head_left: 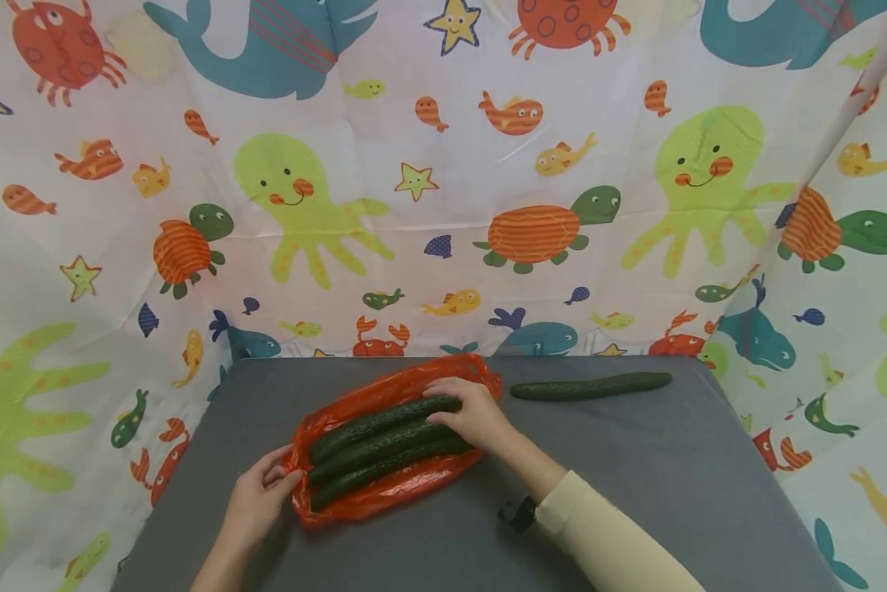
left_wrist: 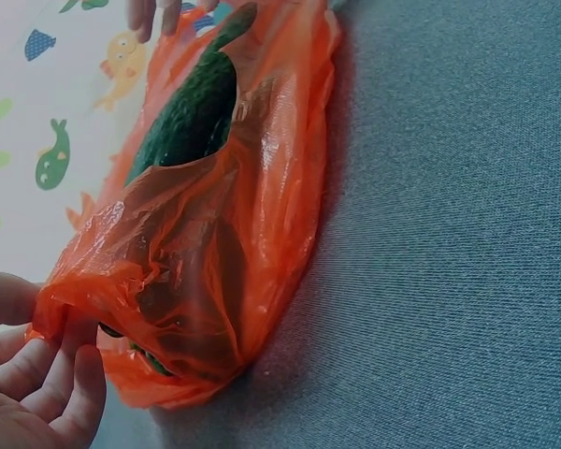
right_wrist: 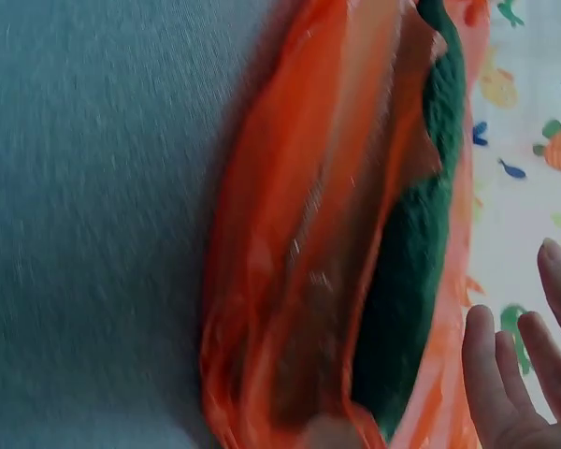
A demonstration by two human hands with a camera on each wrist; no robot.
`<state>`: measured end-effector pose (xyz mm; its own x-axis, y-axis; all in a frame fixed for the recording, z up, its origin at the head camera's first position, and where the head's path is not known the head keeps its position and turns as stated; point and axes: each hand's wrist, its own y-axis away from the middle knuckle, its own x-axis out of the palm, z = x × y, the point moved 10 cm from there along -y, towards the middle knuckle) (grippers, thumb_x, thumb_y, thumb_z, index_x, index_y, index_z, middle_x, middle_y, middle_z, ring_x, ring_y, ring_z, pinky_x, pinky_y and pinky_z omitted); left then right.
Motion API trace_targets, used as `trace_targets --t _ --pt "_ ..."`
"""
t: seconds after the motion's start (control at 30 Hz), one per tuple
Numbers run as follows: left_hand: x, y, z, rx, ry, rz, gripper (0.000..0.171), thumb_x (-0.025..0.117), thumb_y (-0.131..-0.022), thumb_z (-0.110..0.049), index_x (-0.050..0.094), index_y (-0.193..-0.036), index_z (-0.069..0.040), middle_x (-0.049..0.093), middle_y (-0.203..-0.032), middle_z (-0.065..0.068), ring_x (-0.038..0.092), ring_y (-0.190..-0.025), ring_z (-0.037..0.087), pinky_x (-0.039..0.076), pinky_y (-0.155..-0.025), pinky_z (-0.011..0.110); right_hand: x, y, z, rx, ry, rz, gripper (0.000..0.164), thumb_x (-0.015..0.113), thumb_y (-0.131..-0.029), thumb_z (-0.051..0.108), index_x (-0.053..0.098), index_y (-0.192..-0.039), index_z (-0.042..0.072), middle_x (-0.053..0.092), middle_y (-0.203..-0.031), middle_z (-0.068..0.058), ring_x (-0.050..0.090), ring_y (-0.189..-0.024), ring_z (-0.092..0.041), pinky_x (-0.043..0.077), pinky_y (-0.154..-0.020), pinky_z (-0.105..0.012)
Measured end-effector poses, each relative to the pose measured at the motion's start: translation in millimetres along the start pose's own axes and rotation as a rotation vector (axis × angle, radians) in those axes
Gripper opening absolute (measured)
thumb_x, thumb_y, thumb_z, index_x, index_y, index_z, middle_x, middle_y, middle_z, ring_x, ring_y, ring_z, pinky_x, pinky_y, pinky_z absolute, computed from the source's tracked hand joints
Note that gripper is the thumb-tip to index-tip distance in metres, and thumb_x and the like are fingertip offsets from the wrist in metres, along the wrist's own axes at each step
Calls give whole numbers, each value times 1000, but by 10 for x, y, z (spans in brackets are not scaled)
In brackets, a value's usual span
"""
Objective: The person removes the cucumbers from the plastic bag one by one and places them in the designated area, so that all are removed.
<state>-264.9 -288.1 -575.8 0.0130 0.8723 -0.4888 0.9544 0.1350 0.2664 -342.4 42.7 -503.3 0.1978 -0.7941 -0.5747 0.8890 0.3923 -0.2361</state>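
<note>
The left hand (head_left: 260,493) pinches the orange bag (head_left: 399,490), likely steadying it on the table (head_left: 598,460); the right hand (head_left: 476,413), fingers parted, is over three cucumbers (head_left: 376,448) inside, lengthwise, presumably to fit. A fourth cucumber (head_left: 591,386) lies outside.

Hung at back and sides with creased white cloth (head_left: 413,220), printed with sea animals. Furnished with grey, fabric-textured table (head_left: 598,469).
</note>
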Motion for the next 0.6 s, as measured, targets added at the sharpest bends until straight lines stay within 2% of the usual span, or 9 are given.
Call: trace_targets --t 0.17,0.33,0.47,0.6 --pt "8 3 9 -5 3 0 52 65 -100 -27 49 -147 -11 64 -95 7 65 -100 17 47 -66 29 232 10 36 -2 -4 48 34 82 -85 12 75 -119 10 67 -131 -7 60 -126 -26 48 -103 -49" --pt "15 2 18 -3 7 -2 53 66 -100 -27 49 -147 -10 63 -93 6 64 -93 15 46 -63 29 433 41 1 24 -12 82 36 82 -85 15 74 -120 12 66 -132 -4 59 -127 -24 46 -106 -48" --pt "28 -11 41 -1 17 -4 51 65 -100 -25 50 -146 -10 62 -91 6 63 -89 16 46 -64 29 531 54 -70 57 2 85 36 82 -85 17 74 -119 13 67 -131 -1 59 -127 -23 46 -106 -46" --pt "31 -15 84 -1 20 0 51 65 -100 -24 50 -146 -10 63 -90 6 62 -85 15 46 -65 29 605 55 -99 89 37 89 36 83 -84 16 74 -119 13 67 -131 -1 56 -129 -27 43 -108 -51"
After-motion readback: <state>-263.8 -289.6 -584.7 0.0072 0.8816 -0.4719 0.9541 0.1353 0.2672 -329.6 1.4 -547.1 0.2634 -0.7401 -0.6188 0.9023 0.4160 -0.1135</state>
